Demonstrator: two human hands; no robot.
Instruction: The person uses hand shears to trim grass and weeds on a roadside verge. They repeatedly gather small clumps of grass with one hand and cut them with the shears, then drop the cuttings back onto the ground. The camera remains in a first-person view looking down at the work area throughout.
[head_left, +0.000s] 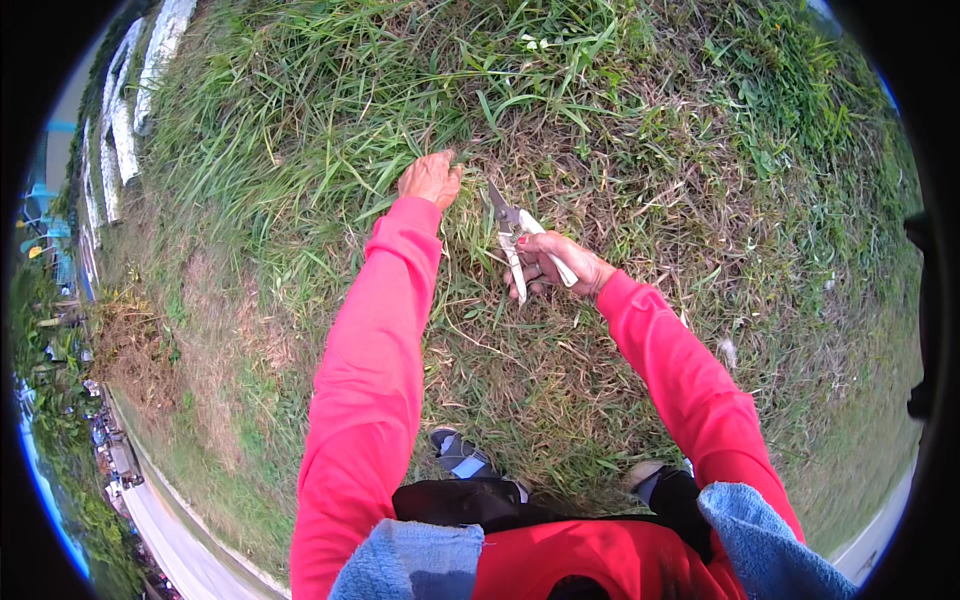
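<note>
My right hand (561, 259) holds a pair of pruning shears (529, 221) with pale handles. The handles are spread and the dark blades are apart, pointing up and to the left. Just left of the blade tips, my left hand (433, 178) is closed on blades of the tall green grass (352, 127); its fingertips are partly hidden among them. Short cut-looking grass and dry stalks (487, 375) cover the ground below the shears.
My shoes (461, 454) stand on the grass close below. A blue towel (409, 559) hangs over my front. White-painted rocks or low walls (161, 56) rise at upper left. A paved road (176, 540) with vehicles curves along the lower left. Dry brown brush (135, 349) lies at left.
</note>
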